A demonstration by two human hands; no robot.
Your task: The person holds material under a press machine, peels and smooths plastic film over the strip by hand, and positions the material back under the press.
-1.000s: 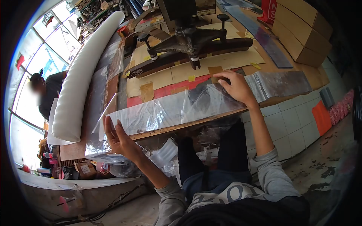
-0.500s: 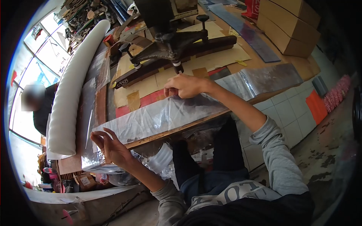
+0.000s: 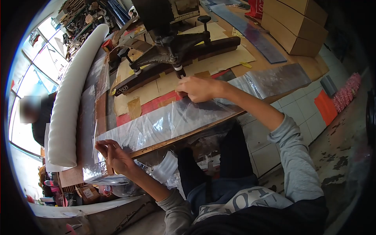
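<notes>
A long strip of clear plastic film (image 3: 156,125) lies along the near edge of the table, creased and shiny. At its left end my left hand (image 3: 115,156) has its fingers closed on the film's corner. Farther along the strip, my right hand (image 3: 201,89) is closed with bent fingers, pinching the film's far edge; its fingertips are partly hidden. Just beyond the right hand stands a dark press (image 3: 172,55) with a long bar (image 3: 145,78), resting on a tan board (image 3: 164,84) with red strips and tape.
A white foam roll (image 3: 72,102) lies along the left side. Brown cardboard boxes (image 3: 293,31) are stacked at the back right, near a thick clear plastic strip (image 3: 250,33). A person (image 3: 43,117) is at the far left. Crumpled film (image 3: 166,166) hangs below the table edge.
My right hand has shifted slightly toward the press post, its fingers more closed. The fingers of my left hand have drawn together at the film's end. The view has tilted a little.
</notes>
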